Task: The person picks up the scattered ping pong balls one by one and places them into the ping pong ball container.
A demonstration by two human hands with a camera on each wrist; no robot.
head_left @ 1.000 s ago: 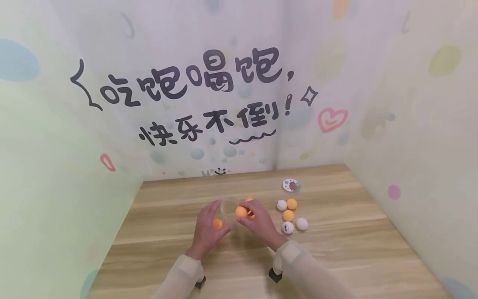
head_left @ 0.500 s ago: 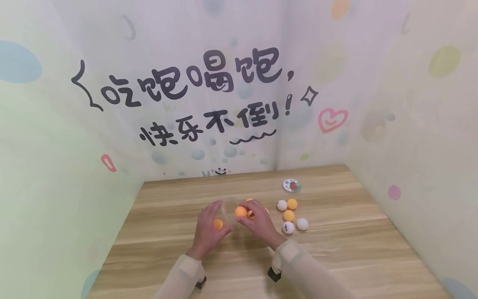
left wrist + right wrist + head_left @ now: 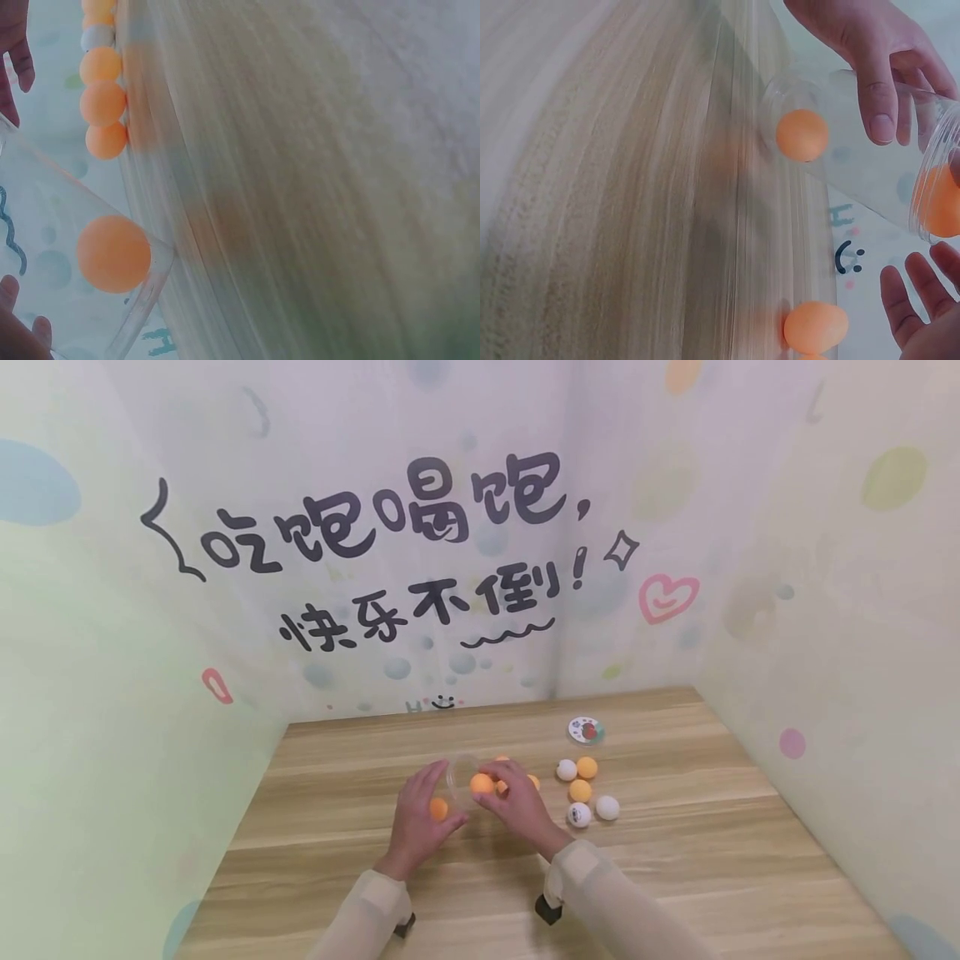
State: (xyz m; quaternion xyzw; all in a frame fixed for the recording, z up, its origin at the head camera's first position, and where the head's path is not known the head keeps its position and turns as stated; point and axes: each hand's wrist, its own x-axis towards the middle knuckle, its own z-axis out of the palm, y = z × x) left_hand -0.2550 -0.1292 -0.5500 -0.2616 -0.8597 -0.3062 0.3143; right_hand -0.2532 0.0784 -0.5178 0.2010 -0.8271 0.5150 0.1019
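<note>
My left hand [image 3: 417, 822] grips a clear plastic jar [image 3: 859, 176], which is tilted, its mouth towards my right hand. Inside, near the jar's closed end, lies an orange ping-pong ball [image 3: 113, 253]. My right hand [image 3: 522, 808] pinches another orange ping-pong ball [image 3: 482, 785] at the jar's mouth, its fingertips close to the rim. Beyond and beside that hand, several more orange balls [image 3: 814, 327] rest on the table, partly hidden by it in the head view.
Right of my hands, white balls [image 3: 607, 807] and yellow-orange balls [image 3: 580, 791] lie in a loose group. A round printed lid [image 3: 586, 730] lies behind them. Printed walls enclose the wooden table [image 3: 675, 877] at the back and both sides.
My right hand has shifted very slightly left with its ball, and an orange ball shows more clearly to its right. My left hand and the jar stay nearly still.
</note>
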